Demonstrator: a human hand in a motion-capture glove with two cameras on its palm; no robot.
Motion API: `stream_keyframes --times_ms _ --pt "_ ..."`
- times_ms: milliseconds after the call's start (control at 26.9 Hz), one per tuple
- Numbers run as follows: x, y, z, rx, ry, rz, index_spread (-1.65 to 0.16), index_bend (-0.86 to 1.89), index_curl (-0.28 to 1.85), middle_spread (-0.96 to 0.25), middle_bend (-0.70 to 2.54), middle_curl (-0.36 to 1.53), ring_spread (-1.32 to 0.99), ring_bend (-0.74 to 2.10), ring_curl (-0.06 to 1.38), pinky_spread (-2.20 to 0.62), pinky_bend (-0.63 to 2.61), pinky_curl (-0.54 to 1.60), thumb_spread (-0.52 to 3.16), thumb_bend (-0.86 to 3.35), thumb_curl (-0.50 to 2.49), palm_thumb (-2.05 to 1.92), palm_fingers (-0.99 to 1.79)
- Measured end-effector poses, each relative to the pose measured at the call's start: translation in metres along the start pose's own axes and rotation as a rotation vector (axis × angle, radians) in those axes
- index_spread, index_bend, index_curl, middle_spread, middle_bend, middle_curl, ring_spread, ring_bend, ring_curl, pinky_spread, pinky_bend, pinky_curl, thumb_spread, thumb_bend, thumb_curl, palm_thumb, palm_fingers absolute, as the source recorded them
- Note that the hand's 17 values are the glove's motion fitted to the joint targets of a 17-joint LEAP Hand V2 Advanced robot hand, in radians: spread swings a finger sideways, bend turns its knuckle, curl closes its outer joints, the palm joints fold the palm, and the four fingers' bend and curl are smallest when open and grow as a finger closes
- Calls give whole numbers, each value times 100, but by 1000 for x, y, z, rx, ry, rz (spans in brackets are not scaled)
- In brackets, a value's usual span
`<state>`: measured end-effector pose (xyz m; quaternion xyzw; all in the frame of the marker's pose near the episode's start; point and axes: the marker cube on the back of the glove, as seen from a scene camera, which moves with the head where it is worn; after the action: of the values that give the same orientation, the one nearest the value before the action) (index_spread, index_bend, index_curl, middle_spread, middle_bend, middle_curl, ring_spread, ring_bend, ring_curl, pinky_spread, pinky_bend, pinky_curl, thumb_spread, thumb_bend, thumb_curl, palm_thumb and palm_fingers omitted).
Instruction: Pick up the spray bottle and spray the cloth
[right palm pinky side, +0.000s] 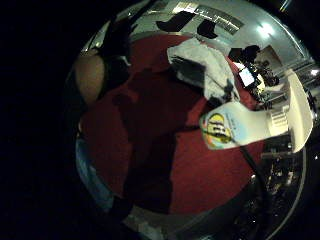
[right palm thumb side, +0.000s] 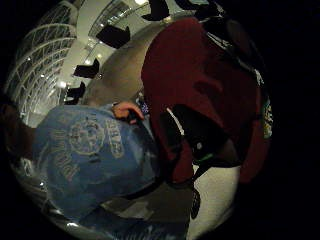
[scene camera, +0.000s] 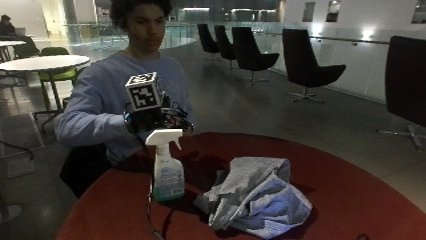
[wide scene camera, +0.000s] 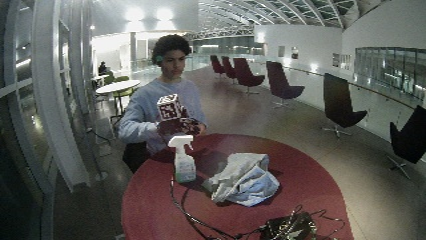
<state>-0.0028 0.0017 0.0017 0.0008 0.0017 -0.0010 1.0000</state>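
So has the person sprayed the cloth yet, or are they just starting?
Just starting. The spray bottle stands upright on the red table, not picked up. The gloved right hand hovers behind and above it, touching nothing. The grey cloth lies crumpled beside the bottle. Grabbing, lifting and spraying are all left.

Your clear plastic spray bottle with the white trigger head and pale blue-green label (scene camera: 167, 170) stands upright on the round dark red tabletop (scene camera: 346, 200), its nozzle turned toward the crumpled grey cloth (scene camera: 256, 197). That cloth lies in a loose, folded heap just beside the bottle, on the side away from your seat, with a bluish-grey fold showing along its near edge. From the little finger side palm view you see the bottle (right palm pinky side: 240, 127) close by, standing free on the red surface with the cloth (right palm pinky side: 207, 70) beyond it.
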Motion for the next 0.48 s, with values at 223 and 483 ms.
stream_keyframes --times_ms 223,483 --pt "2 3 0 5 5 11 -31 11 11 -6 37 18 -3 49 19 11 39 17 71 28 12 48 75" --pt "2 1 -1 7 -7 1 -37 10 14 -7 38 24 -4 49 25 14 39 22 94 26 15 51 72"
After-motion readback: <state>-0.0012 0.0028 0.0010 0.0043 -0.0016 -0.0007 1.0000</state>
